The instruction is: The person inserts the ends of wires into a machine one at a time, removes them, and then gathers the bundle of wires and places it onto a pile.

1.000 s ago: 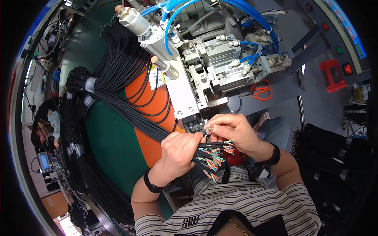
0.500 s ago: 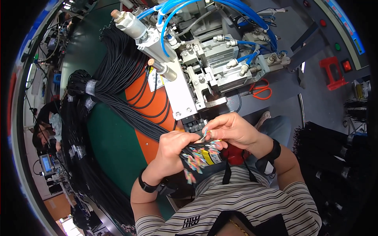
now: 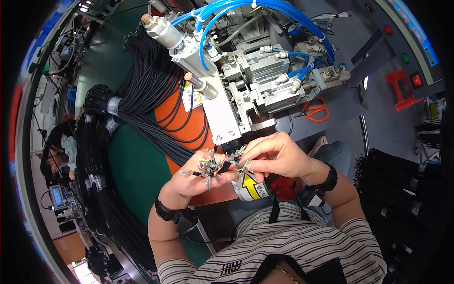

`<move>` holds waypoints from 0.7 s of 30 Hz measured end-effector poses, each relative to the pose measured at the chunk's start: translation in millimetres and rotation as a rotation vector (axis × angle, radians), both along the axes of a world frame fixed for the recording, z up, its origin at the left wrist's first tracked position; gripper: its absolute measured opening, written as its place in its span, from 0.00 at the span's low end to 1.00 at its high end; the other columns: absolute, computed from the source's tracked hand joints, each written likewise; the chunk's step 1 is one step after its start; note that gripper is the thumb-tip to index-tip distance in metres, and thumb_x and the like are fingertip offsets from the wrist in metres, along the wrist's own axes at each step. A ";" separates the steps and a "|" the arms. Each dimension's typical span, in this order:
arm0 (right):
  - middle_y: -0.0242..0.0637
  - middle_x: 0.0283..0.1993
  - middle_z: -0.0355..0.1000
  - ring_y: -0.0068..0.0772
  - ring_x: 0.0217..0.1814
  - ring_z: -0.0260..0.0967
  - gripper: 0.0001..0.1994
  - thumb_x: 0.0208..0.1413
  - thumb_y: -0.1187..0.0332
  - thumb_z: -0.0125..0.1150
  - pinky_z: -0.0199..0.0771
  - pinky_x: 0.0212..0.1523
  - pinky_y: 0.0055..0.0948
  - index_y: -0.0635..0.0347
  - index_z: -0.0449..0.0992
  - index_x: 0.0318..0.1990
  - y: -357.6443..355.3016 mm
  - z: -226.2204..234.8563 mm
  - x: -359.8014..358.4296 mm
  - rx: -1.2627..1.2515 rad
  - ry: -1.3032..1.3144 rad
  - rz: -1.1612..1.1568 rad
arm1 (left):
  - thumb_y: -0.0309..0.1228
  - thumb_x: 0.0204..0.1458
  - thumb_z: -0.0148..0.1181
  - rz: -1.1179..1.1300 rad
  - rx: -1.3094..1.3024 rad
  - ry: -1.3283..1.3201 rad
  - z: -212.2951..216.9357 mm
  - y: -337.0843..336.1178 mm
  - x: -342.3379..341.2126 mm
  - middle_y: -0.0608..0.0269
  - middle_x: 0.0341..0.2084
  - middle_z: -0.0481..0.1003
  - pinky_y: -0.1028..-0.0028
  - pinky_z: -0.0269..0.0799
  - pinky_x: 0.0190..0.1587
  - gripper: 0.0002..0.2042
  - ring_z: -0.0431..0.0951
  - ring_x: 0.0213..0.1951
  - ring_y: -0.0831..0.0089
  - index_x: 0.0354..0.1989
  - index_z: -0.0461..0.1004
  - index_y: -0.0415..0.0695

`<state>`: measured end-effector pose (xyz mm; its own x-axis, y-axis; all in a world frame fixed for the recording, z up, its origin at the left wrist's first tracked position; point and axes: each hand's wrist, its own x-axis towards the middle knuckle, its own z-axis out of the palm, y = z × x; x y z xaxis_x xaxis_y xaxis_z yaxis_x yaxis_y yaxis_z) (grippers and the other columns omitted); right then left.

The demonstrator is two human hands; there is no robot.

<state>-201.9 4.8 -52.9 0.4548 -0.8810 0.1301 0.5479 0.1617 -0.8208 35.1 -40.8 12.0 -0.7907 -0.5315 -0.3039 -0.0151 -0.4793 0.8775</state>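
A bundle of black cables (image 3: 172,146) runs across the bench into my left hand (image 3: 185,182), which is closed round it close to the ends. Past my fingers the cable ends (image 3: 209,166) fan out, showing short multicoloured wires that point upward. My right hand (image 3: 279,158) is just to the right, thumb and fingertips pinching the coloured wires (image 3: 244,166) of a cable end. Below my fingers sits a white cylinder with a yellow arrow label (image 3: 253,187). Directly beyond both hands is the metal press machine (image 3: 220,111).
Blue air hoses (image 3: 283,12) arch over the machine. Orange-handled scissors (image 3: 316,111) lie at its right. More tied black cable bundles (image 3: 97,156) cover the left of the green bench (image 3: 130,165), and others (image 3: 388,189) hang at right. A person (image 3: 59,151) sits at far left.
My left hand has turned, so the wire ends that hung downward now point up. The yellow arrow label shows more fully. My right hand stays close by, still pinching.
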 end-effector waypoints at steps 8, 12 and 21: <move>0.36 0.31 0.72 0.32 0.21 0.72 0.06 0.48 0.76 0.68 0.68 0.20 0.29 0.63 0.76 0.31 3.3 14.2 -4.2 -0.752 1.013 -0.613 | 0.22 0.50 0.60 0.021 -0.737 -0.469 -1.1 13.4 -24.6 0.59 0.31 0.77 0.75 0.73 0.33 0.15 0.76 0.31 0.76 0.48 0.77 0.36; 0.37 0.28 0.68 0.42 0.21 0.69 0.06 0.46 0.75 0.67 0.69 0.21 0.34 0.61 0.75 0.30 4.4 10.6 -9.1 -0.743 1.185 -0.566 | 0.21 0.39 0.63 -0.027 -1.542 -0.592 -12.4 29.4 -37.2 0.56 0.35 0.75 0.69 0.76 0.33 0.24 0.77 0.34 0.66 0.51 0.76 0.35; 0.37 0.29 0.70 0.44 0.22 0.70 0.04 0.51 0.74 0.65 0.70 0.22 0.36 0.61 0.75 0.32 5.8 -7.3 -7.6 -0.735 1.112 -0.521 | 0.20 0.34 0.62 0.040 -1.514 -0.587 -18.8 34.4 -34.4 0.55 0.36 0.73 0.68 0.76 0.35 0.26 0.76 0.35 0.60 0.49 0.75 0.31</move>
